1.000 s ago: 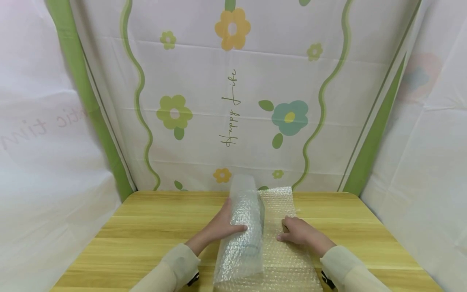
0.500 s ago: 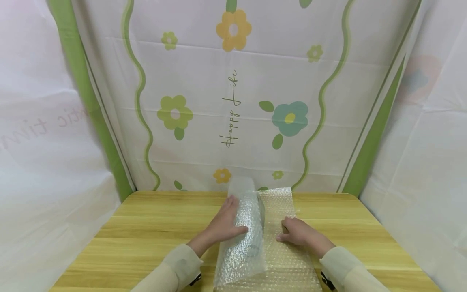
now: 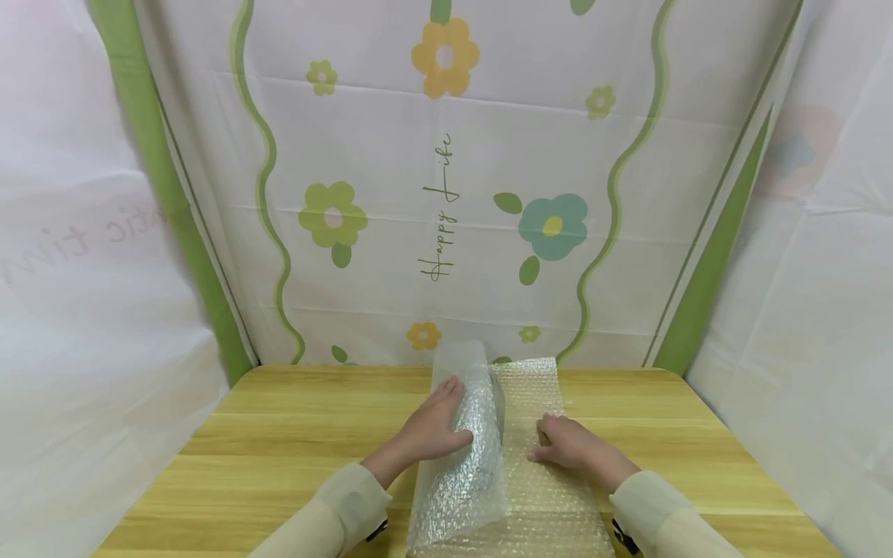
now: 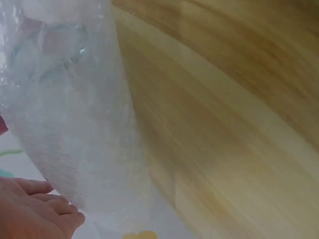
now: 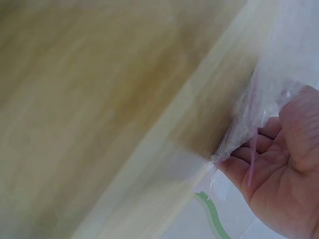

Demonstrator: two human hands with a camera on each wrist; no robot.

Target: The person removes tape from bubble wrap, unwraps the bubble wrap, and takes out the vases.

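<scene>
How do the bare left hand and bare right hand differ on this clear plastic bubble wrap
The bare left hand has extended fingers; the bare right hand has curled ones. The left rests on raised, folded-over clear plastic bubble wrap; the right pinches the flatter part's edge. Both have cream sleeves.

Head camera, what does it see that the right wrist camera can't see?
Only the head view shows the left hand, both sleeves, the "Happy Life" writing and the blue-green flower.

Only the right wrist view shows the palm side of the right hand and a thin pink streak beside it.

Both show the bubble wrap, wooden tabletop and a wavy green line.
</scene>
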